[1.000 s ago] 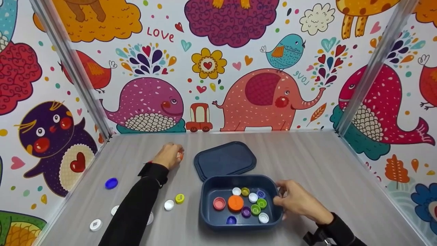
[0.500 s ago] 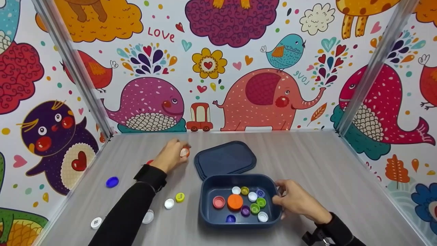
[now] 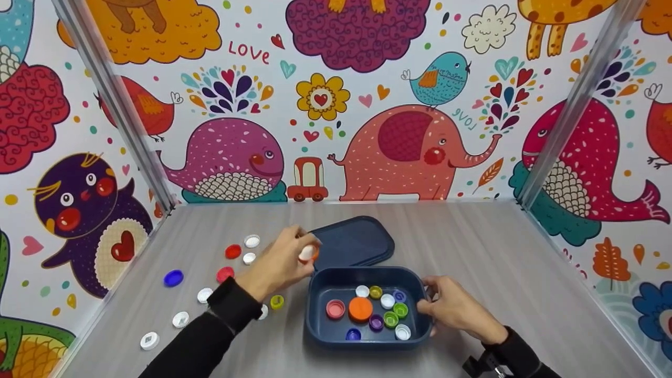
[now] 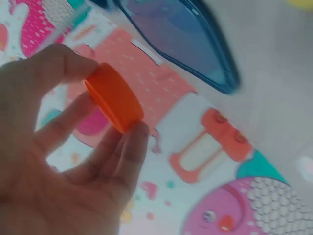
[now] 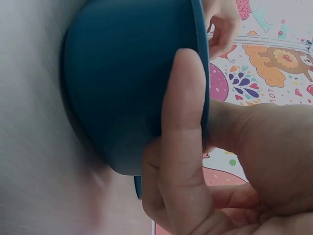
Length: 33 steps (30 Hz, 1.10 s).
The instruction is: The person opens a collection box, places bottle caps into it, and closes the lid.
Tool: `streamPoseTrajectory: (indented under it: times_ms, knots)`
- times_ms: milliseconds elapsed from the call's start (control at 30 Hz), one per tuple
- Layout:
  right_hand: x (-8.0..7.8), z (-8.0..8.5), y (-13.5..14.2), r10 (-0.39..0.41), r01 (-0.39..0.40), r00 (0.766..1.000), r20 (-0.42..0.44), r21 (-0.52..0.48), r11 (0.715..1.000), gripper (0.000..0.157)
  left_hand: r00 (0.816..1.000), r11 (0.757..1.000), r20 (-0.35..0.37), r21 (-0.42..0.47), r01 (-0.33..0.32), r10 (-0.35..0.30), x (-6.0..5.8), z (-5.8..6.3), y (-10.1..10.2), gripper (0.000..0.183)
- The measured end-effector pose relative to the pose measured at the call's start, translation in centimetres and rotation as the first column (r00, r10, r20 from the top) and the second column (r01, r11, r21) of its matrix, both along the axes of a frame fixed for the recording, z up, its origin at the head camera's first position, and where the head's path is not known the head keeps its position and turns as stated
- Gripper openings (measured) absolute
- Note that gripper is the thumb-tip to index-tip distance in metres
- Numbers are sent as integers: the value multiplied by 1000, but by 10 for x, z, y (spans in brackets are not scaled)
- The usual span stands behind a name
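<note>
My left hand (image 3: pixel 283 261) pinches an orange bottle cap (image 4: pixel 115 97) between thumb and fingertips, in the air just beyond the left back corner of a dark blue plastic box (image 3: pixel 367 342). In the head view the cap's pale side faces me. The right hand (image 3: pixel 455 308) holds the box by its right wall; in the right wrist view a finger lies along the outside of the wall (image 5: pixel 127 63). Inside the box are several bottle caps, among them a large orange cap (image 3: pixel 360 310), a pink cap (image 3: pixel 335 309) and a purple cap (image 3: pixel 376 322).
Behind the box lies its dark blue lid (image 3: pixel 357 241). Several loose caps are spread on the table's left side, among them a blue cap (image 3: pixel 174 278), a red cap (image 3: pixel 233 251), a white cap (image 3: pixel 149 340) and a yellow cap (image 3: pixel 277 302). Printed panels enclose the table.
The left hand has lifted the orange cap off the table's back left and carried it right, toward the box. Red and white caps behind the arm are uncovered. My right hand stays on the box.
</note>
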State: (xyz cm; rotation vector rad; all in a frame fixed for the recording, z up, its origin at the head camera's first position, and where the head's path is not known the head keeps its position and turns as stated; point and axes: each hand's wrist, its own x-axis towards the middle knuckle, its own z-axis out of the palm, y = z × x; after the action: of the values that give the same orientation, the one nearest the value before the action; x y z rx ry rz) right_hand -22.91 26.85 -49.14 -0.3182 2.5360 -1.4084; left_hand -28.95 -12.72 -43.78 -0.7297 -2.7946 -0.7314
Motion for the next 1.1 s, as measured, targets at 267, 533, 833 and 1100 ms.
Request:
streamPoseTrajectory:
  times_ms: [267,533,833,1100]
  knots:
    - [-1,0,-1,-2,2,1000,-2,16,1000,43,989,989,33,-26,145,-144,39,-6,17,33]
    - [0,0,0,-1,1,1000,4,-3,1000,46,959,956,102,-99,275,-265,70,-16,31,28]
    - [0,-2,0,-1,1,1000,-6,-6,1000,45,959,946,158,-190,263,-235,77,-19,41,42]
    - [-1,-2,-1,-8,8,1000,-17,27,1000,40,960,956,163,-151,253,-228,76,-18,40,40]
